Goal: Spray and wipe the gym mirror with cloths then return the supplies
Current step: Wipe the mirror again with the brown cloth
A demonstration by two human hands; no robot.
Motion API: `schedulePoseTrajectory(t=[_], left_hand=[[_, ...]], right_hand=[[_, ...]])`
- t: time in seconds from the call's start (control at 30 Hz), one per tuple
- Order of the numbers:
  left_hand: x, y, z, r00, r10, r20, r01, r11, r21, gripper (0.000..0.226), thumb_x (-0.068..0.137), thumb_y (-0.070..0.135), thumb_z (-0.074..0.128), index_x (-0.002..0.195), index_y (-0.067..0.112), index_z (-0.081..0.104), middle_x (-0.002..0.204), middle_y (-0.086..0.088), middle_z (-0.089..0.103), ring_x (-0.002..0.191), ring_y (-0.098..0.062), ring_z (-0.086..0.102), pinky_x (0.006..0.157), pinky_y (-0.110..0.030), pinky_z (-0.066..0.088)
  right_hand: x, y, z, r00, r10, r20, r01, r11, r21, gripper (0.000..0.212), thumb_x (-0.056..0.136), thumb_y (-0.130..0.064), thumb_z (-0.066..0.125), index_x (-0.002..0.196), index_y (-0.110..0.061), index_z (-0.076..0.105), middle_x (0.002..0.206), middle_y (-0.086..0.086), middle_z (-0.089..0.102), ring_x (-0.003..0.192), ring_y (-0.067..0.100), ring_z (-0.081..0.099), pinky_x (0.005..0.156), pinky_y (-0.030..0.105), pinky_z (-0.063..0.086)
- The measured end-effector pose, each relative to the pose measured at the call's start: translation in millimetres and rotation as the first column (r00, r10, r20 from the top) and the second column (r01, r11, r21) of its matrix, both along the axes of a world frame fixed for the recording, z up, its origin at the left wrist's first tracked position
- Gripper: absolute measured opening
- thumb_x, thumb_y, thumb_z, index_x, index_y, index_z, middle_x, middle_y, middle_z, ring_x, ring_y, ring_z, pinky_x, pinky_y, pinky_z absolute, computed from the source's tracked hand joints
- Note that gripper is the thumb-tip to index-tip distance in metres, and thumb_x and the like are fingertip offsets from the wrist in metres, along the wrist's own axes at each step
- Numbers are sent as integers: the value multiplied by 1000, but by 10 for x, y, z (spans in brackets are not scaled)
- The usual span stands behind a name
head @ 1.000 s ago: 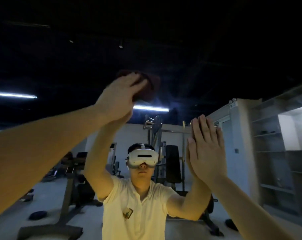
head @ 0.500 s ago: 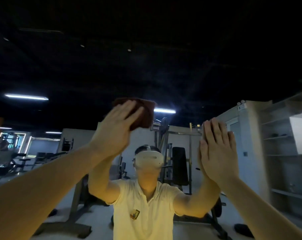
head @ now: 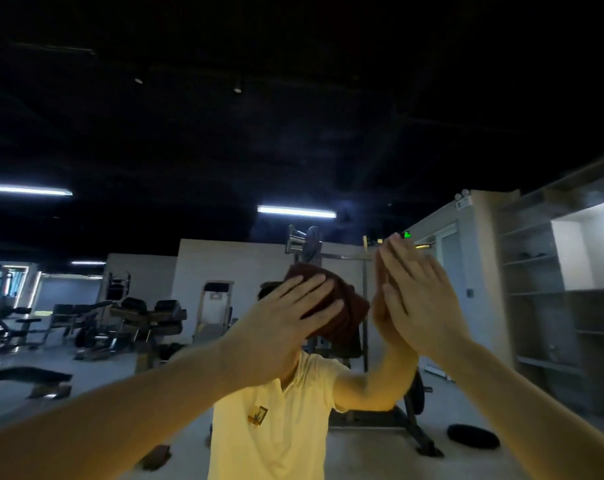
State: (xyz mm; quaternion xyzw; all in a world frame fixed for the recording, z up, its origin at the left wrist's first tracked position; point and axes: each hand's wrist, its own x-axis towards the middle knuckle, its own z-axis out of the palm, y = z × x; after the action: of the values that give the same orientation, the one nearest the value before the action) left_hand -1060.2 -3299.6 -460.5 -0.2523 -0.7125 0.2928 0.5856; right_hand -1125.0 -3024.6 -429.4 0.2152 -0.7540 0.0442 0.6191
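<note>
The left hand lies flat with fingers straight and spread. It curls round nothing and simply presses the cloth against the mirror. The brown cloth is bunched under the fingertips and sticks out past them to the right, about level with the person's head. The right hand is just beside it, also flat on the glass, with fingers straight and together and nothing in it. It meets its own reflection palm to palm.

This looks like the wiping step. It would go best with the whole palm behind the cloth, even pressure and overlapping passes. The bunched cloth should be spread out so that more of it touches the glass. The bracing right hand probably leaves prints, so that patch needs a pass too.

In the glass behind are a yellow shirt, a weight rack, benches and shelves. No spray bottle is in view.
</note>
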Motion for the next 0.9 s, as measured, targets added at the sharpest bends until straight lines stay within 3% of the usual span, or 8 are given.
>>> schedulePoseTrajectory(t=[0.17,0.27,0.37,0.47,0.57,0.77,0.83,0.9], left_hand=[[-51,74,504,992,125,-1,-123,977,-172,86,88,33,60,161,32,15,167,-6,12,156,-25,9,124,-47,0],[-174,352,1130,996,92,12,-92,994,50,99,88,25,72,162,38,8,173,-3,8,160,-24,6,130,-51,8],[-213,702,1864,997,14,-70,9,946,325,82,98,17,58,166,29,13,174,-8,13,161,-25,8,131,-44,7],[-286,1018,1885,991,-39,-129,99,859,502,68,104,22,47,166,22,18,173,-12,16,160,-27,11,131,-43,6],[-364,1076,1141,988,-64,-138,105,942,317,77,93,24,64,162,24,27,168,-12,29,157,-26,19,127,-45,7],[-163,737,261,991,128,-31,-132,979,-154,90,74,39,73,156,29,35,160,-9,43,151,-26,31,118,-52,25],[-137,737,635,985,171,-24,-173,975,-141,94,72,34,75,157,29,33,161,-9,42,150,-29,34,118,-54,30],[-186,805,1199,989,130,-66,-123,987,101,93,82,24,75,162,27,28,167,-10,32,154,-31,30,125,-53,28]], right_hand=[[-103,391,182,999,-42,-2,41,987,-154,64,104,-43,15,163,-17,17,171,7,16,159,24,11,128,52,16],[-211,419,196,998,-70,-3,70,992,-103,66,104,-49,3,163,-19,10,173,6,9,160,25,3,128,52,14],[-317,437,138,997,-68,-39,64,994,-92,69,106,-50,-7,164,-18,12,173,7,10,160,26,3,127,54,15],[-270,462,157,997,-21,-72,17,998,-62,66,108,-48,-1,162,-17,21,171,7,19,159,26,13,126,52,18],[-282,621,209,991,37,-126,-47,996,-76,59,109,-41,16,159,-15,32,167,8,30,156,24,25,125,47,15],[-553,875,495,992,-116,-40,104,969,-223,65,108,-49,9,166,-19,7,174,7,4,160,24,-1,127,55,12],[-577,894,503,990,-129,-49,117,973,-196,65,108,-48,11,165,-17,5,173,8,2,160,25,-3,128,55,9],[-569,899,488,991,-110,-70,95,976,-197,65,109,-48,12,165,-17,4,173,8,1,160,25,-4,128,54,7]])
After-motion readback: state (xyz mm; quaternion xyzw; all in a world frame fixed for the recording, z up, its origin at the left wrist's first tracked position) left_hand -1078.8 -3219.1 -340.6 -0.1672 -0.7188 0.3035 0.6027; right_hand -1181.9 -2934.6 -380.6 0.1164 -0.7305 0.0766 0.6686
